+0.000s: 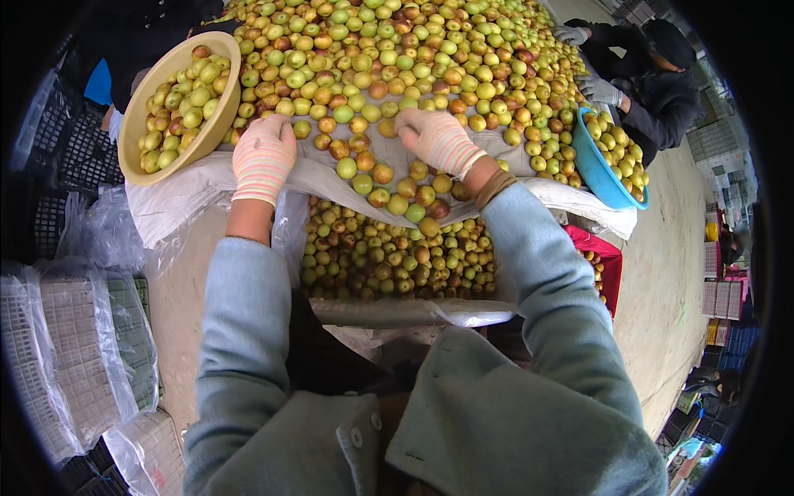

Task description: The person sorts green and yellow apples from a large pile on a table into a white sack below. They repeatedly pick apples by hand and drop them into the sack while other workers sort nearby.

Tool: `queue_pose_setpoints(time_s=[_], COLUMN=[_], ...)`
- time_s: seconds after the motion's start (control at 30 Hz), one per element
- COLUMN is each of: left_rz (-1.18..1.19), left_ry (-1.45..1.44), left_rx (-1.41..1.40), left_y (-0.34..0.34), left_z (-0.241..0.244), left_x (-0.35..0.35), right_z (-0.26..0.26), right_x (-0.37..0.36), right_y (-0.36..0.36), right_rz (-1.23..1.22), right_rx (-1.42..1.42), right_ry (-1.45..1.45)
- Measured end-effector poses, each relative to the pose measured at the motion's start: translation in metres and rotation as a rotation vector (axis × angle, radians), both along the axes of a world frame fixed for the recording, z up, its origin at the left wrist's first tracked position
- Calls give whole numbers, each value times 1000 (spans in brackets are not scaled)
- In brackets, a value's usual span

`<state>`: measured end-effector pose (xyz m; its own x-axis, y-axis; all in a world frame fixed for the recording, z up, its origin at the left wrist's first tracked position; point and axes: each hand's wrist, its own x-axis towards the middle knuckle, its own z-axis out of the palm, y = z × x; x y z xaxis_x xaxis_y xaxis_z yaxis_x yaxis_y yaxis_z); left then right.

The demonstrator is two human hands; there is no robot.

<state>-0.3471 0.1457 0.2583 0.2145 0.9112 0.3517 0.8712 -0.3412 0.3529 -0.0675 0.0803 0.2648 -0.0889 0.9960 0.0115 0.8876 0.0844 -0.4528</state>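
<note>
A large heap of green and reddish-brown fruits, apparently jujubes, covers a table draped with a pale cloth. My left hand, in a striped knit glove, rests at the heap's near edge, its fingertips among the fruits. In a matching glove, my right hand reaches over the cloth, its fingers beside a yellowish fruit. Whether either hand grips a fruit is hidden. Between the hands, several loose fruits trail down to the cloth's edge. Below that edge, a lined container holds many more fruits.
A beige basin of fruits stands at the left, a blue basket of fruits at the right. A red crate sits under the table's right side. Across the right corner, a person wears grey gloves. Plastic-wrapped crates stack at left.
</note>
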Motion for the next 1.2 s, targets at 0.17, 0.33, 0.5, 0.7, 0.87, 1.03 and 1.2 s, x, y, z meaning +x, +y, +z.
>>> queue_pose_setpoints(time_s=[0.17,0.33,0.5,0.7,0.87,1.03,1.2], left_rz=[7,-21,201,243,97,-142,-306], left_ry=[10,32,223,494,472,366,269], left_rx=[-26,9,-31,-232,-192,-140,-171], left_y=[-5,1,8,8,11,-13,-22], left_z=[5,-4,5,5,-19,-28,-18], left_x=[14,9,-13,-10,11,46,54], right_z=[4,-2,34,56,25,13,0], right_x=[-44,-42,84,216,207,113,72], right_y=[-25,-18,-93,-250,-232,-141,-79], right_rz=[326,262,-263,-777,-583,-223,-234], right_rx=[-309,-277,18,-445,59,129,-105], right_ry=[-474,-401,-220,-610,-188,-16,-316])
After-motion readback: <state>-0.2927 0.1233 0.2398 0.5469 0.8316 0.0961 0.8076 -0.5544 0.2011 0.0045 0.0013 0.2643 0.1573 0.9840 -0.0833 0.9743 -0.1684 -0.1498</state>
